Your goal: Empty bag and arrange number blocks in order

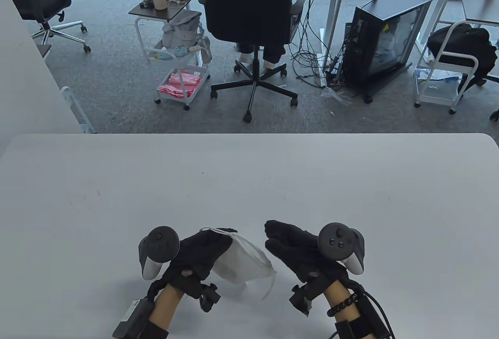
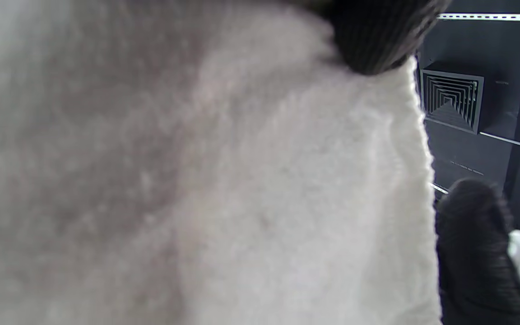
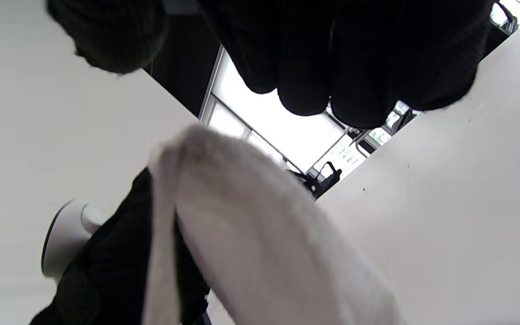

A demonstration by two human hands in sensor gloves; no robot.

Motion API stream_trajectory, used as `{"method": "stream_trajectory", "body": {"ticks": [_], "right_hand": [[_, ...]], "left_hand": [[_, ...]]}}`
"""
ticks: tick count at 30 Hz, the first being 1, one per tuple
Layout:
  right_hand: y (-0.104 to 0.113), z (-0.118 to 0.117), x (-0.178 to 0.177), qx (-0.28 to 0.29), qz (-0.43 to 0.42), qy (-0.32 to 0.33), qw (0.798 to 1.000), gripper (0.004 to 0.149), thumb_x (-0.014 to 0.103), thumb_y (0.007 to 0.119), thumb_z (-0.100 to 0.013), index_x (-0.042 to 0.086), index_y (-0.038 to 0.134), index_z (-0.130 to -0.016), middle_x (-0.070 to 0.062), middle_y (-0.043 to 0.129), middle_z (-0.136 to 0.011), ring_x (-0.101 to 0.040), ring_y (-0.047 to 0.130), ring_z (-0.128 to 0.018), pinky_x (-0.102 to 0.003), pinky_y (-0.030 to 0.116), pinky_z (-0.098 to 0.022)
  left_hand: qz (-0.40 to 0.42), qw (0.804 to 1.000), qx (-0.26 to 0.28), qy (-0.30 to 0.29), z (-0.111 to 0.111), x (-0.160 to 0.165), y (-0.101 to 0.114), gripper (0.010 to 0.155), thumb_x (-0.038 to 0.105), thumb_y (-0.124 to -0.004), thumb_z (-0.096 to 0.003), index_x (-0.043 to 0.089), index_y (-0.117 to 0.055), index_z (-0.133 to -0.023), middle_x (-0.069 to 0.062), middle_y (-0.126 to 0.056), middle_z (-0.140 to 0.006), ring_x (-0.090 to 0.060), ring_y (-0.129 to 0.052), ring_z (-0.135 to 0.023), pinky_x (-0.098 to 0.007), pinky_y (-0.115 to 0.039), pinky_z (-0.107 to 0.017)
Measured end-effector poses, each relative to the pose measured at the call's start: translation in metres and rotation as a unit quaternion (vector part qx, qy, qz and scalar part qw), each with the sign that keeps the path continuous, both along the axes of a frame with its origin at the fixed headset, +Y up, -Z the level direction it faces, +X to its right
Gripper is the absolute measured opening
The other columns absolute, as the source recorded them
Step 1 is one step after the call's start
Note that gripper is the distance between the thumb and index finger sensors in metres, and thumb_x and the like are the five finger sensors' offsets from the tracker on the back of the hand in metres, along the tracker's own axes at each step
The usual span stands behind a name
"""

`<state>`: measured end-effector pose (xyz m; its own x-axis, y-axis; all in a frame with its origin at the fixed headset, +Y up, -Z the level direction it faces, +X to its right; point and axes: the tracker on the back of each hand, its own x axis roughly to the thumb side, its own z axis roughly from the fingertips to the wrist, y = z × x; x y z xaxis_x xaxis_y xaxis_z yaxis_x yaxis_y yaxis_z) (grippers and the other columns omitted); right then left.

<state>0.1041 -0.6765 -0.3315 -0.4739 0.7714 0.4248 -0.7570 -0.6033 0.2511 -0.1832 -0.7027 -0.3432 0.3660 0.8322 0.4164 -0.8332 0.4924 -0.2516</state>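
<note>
While our left hand (image 1: 202, 253) grips the white bag (image 1: 243, 263) above the bench (image 1: 249, 183), right hand (image 1: 294, 251) open alongside, we judge a hasty tip could scatter hidden blocks off the edge.

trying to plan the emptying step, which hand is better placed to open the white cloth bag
The right hand, as a judgement. It is free, fingers extended, just beside the white cloth drawstring bag. The left hand already grips the bag near its cord, off the white table, so it should keep holding.
</note>
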Motion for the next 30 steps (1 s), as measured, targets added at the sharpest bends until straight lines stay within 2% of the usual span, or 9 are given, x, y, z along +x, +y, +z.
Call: {"method": "stream_trajectory", "body": {"ticks": [5, 7, 13, 16, 20, 23, 26, 28, 30], "right_hand": [[0.001, 0.004, -0.021, -0.03, 0.028, 0.014, 0.999, 0.061, 0.045, 0.079, -0.051, 0.003, 0.078, -0.095, -0.022, 0.09, -0.086, -0.046, 0.098, -0.068, -0.058, 0.087, -0.051], [-0.001, 0.003, -0.021, -0.04, 0.015, 0.0, 0.999, 0.048, 0.038, 0.08, -0.052, 0.006, 0.085, -0.088, -0.017, 0.097, -0.075, -0.038, 0.104, -0.06, -0.052, 0.092, -0.045], [-0.007, 0.001, -0.019, -0.086, -0.05, -0.013, 0.995, 0.042, 0.033, 0.074, -0.055, 0.004, 0.088, -0.081, -0.016, 0.101, -0.065, -0.032, 0.109, -0.049, -0.046, 0.096, -0.036], [-0.014, -0.002, -0.013, -0.128, -0.102, -0.029, 0.986, 0.043, 0.032, 0.072, -0.056, 0.001, 0.087, -0.081, -0.017, 0.101, -0.065, -0.033, 0.109, -0.049, -0.047, 0.096, -0.037], [-0.019, -0.005, -0.002, -0.16, -0.159, -0.052, 0.973, 0.044, 0.032, 0.069, -0.057, 0.0, 0.085, -0.083, -0.018, 0.1, -0.068, -0.035, 0.108, -0.053, -0.048, 0.096, -0.04], [-0.019, -0.005, -0.003, -0.157, -0.158, -0.042, 0.974, 0.045, 0.032, 0.068, -0.058, 0.0, 0.083, -0.086, -0.019, 0.098, -0.073, -0.038, 0.106, -0.059, -0.051, 0.094, -0.044], [-0.022, -0.002, -0.015, -0.165, -0.163, -0.008, 0.973, 0.045, 0.031, 0.065, -0.059, 0.001, 0.081, -0.088, -0.019, 0.095, -0.077, -0.04, 0.103, -0.064, -0.053, 0.091, -0.048], [-0.023, 0.001, -0.022, -0.158, -0.15, -0.008, 0.976, 0.046, 0.031, 0.064, -0.058, 0.0, 0.08, -0.088, -0.02, 0.094, -0.078, -0.042, 0.102, -0.065, -0.054, 0.09, -0.049], [-0.024, 0.002, -0.028, -0.153, -0.139, 0.008, 0.978, 0.046, 0.031, 0.063, -0.059, 0.001, 0.08, -0.088, -0.02, 0.095, -0.077, -0.041, 0.103, -0.064, -0.053, 0.091, -0.048]], "left_hand": [[-0.011, 0.999, -0.003, -0.045, 0.001, 0.008, -0.001, 0.039, 0.049, -0.073, -0.0551, 0.032, -0.088, -0.087, 0.003, -0.098, -0.085, -0.033, -0.099, -0.085, -0.069, -0.07, -0.067], [-0.01, 0.999, -0.007, -0.052, 0.001, 0.009, -0.001, 0.039, 0.049, -0.073, -0.0549, 0.032, -0.088, -0.087, 0.003, -0.098, -0.086, -0.034, -0.099, -0.086, -0.07, -0.07, -0.067], [-0.039, 0.996, -0.052, -0.061, -0.006, 0.009, -0.008, 0.046, 0.051, -0.071, -0.056, 0.028, -0.084, -0.093, -0.006, -0.09, -0.097, -0.044, -0.09, -0.091, -0.073, -0.064, -0.067], [-0.077, 0.992, -0.096, -0.004, -0.008, 0.0, -0.013, 0.058, 0.05, -0.069, -0.0565, 0.014, -0.075, -0.102, -0.019, -0.083, -0.099, -0.052, -0.087, -0.088, -0.071, -0.066, -0.064], [-0.122, 0.978, -0.166, 0.021, -0.005, -0.01, -0.006, 0.057, 0.048, -0.067, -0.0573, 0.006, -0.081, -0.094, -0.018, -0.094, -0.083, -0.043, -0.101, -0.07, -0.063, -0.077, -0.057], [-0.066, 0.983, -0.158, -0.07, 0.0, 0.001, 0.001, 0.064, 0.055, -0.064, -0.057, 0.007, -0.077, -0.098, -0.017, -0.092, -0.086, -0.039, -0.101, -0.071, -0.061, -0.078, -0.059], [-0.04, 0.98, -0.167, -0.097, 0.008, 0.023, 0.0, 0.08, 0.062, -0.063, -0.0536, 0.002, -0.064, -0.107, -0.026, -0.079, -0.097, -0.047, -0.091, -0.08, -0.067, -0.071, -0.062], [-0.069, 0.985, -0.142, -0.065, 0.013, 0.029, 0.001, 0.085, 0.065, -0.063, -0.0514, 0.001, -0.064, -0.106, -0.026, -0.08, -0.096, -0.047, -0.092, -0.079, -0.067, -0.071, -0.062], [-0.072, 0.989, -0.127, -0.011, 0.018, 0.034, 0.001, 0.076, 0.062, -0.066, -0.052, 0.004, -0.071, -0.101, -0.021, -0.085, -0.091, -0.043, -0.096, -0.075, -0.065, -0.074, -0.061]]}}
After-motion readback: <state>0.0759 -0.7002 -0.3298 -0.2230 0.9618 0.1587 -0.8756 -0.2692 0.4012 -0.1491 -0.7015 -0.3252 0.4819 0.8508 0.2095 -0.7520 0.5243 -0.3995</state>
